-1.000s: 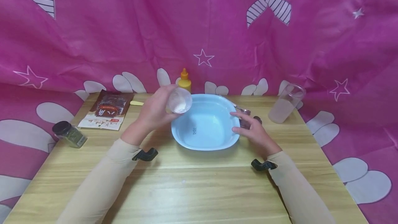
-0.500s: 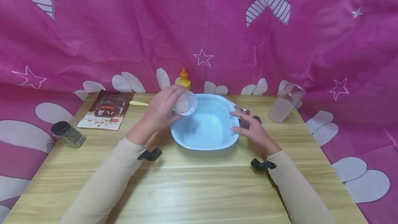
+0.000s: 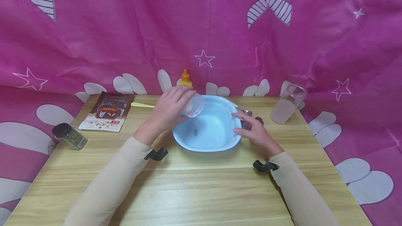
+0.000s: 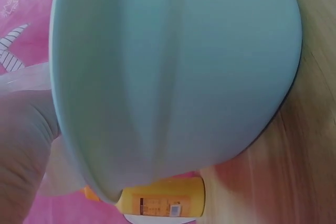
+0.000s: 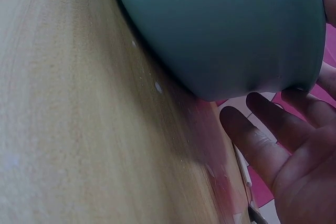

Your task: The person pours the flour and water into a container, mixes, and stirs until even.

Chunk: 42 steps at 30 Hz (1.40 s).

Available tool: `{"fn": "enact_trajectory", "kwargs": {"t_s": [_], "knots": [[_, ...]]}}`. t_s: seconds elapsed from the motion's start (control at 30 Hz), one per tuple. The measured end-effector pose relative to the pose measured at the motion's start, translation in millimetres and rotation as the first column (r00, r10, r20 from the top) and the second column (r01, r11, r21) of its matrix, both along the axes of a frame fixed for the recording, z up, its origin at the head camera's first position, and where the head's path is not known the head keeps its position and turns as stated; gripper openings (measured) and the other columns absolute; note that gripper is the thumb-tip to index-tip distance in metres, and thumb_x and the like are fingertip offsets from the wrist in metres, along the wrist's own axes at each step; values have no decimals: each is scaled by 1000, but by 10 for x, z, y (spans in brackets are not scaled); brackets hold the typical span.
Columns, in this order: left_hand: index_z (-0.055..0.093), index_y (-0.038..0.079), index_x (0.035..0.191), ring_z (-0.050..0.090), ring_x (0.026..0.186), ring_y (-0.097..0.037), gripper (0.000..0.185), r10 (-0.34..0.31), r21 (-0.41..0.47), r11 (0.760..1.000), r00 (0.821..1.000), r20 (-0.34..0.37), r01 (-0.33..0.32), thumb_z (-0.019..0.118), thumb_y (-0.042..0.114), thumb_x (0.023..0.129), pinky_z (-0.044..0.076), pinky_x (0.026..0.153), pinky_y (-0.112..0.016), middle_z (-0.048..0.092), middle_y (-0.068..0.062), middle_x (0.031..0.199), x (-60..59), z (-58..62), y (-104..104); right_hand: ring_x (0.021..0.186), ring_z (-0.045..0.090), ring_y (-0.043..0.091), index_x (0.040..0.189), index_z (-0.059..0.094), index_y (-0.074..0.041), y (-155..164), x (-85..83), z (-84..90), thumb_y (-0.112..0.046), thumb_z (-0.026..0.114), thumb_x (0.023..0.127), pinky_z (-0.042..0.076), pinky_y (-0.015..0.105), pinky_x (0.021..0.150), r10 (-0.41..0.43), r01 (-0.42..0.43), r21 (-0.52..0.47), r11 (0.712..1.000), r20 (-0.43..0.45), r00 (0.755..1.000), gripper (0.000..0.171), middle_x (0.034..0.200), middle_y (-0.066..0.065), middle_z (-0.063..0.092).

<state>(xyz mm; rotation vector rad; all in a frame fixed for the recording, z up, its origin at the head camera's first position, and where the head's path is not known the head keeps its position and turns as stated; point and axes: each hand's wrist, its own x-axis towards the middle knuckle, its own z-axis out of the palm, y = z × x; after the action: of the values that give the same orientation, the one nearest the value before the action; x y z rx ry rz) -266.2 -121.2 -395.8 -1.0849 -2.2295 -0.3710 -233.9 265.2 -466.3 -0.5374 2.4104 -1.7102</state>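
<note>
My left hand (image 3: 170,107) grips a clear plastic cup (image 3: 194,106), tilted over the left rim of a light blue plastic basin (image 3: 207,146). Something whitish shows faintly through the cup; how much is inside I cannot tell. My right hand (image 3: 255,133) holds the basin's right rim, two digits over the edge. In the right wrist view the other fingers (image 5: 254,142) lie under the rim and against the outer wall. From the left wrist view, the basin's side (image 4: 210,66) hides most of the cup.
Behind the basin stands a yellow squeeze bottle (image 3: 185,78). A metal spoon (image 3: 246,111) and a partly hidden dark object (image 3: 246,124) lie right of it, near a tall clear container (image 3: 288,104). Leftward are a yellow handle (image 3: 142,105), a brown-white packet (image 3: 108,112) and a black-lidded jar (image 3: 69,136).
My left hand has moved rightward over the basin and turned the cup further over. The white powder seen in the cup earlier is now less visible. My right hand stays on the rim.
</note>
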Motion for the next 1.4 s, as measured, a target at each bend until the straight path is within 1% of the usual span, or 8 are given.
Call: {"fn": "enact_trajectory", "kwargs": {"t_s": [0.17,0.27,0.37,0.53,0.73,0.97,1.17,1.4], "knots": [[56,10,156,51,147,-40,94,3,-38,999,1000,-13,-3,106,21,76,43,126,-55,58,-17,157,-11,5,41,146,57,46,161,60,-23,12,3,-5,-27,84,103,61,32,106,4,-4,7,1000,-10,1000,63,173,10,43],[56,10,155,51,147,-41,94,-3,-50,999,1000,-28,1,106,18,75,43,127,-56,59,-18,155,-11,14,61,146,57,45,161,60,-25,16,5,-4,-28,84,103,61,33,107,2,-2,11,1000,-14,1000,63,172,9,43],[57,11,154,52,147,-41,90,-6,-66,998,999,-45,3,104,17,77,42,128,-56,60,-17,154,-21,23,79,147,56,44,160,61,-26,22,4,-12,-29,84,103,60,34,108,-3,3,7,1000,-6,1000,62,173,8,43],[59,13,154,53,146,-41,85,-7,-93,996,998,-62,1,100,18,80,43,127,-57,62,-17,152,-42,20,106,147,56,46,162,59,-23,24,1,-27,-28,83,104,60,37,109,3,-3,-10,1000,6,1000,63,174,10,42],[59,14,155,53,145,-40,86,-20,-127,992,996,-87,9,101,21,80,45,126,-56,62,-17,152,-56,10,132,145,57,45,160,61,-25,13,-6,-32,-28,84,102,61,33,106,-1,1,-11,1000,5,1000,62,173,8,42],[61,13,153,54,145,-39,78,-36,-148,989,991,-132,16,97,17,84,45,126,-54,64,-17,151,-57,36,175,139,62,48,161,59,-13,-6,-1,-7,-16,82,102,65,33,99,39,-41,-37,998,-48,998,63,171,17,44],[61,15,153,54,145,-39,77,-38,-156,988,990,-134,16,96,14,85,48,124,-55,63,-16,151,-52,43,198,139,62,48,161,59,-14,-7,1,0,-17,82,102,65,31,99,37,-39,-22,999,-59,998,63,172,16,42],[60,17,152,52,147,-38,72,-36,-169,986,991,-132,14,93,14,88,47,126,-53,63,-15,152,-46,55,228,140,62,46,162,59,-15,-4,-6,-15,-19,82,103,63,29,101,34,-35,-11,999,-60,998,63,173,15,42]]}}
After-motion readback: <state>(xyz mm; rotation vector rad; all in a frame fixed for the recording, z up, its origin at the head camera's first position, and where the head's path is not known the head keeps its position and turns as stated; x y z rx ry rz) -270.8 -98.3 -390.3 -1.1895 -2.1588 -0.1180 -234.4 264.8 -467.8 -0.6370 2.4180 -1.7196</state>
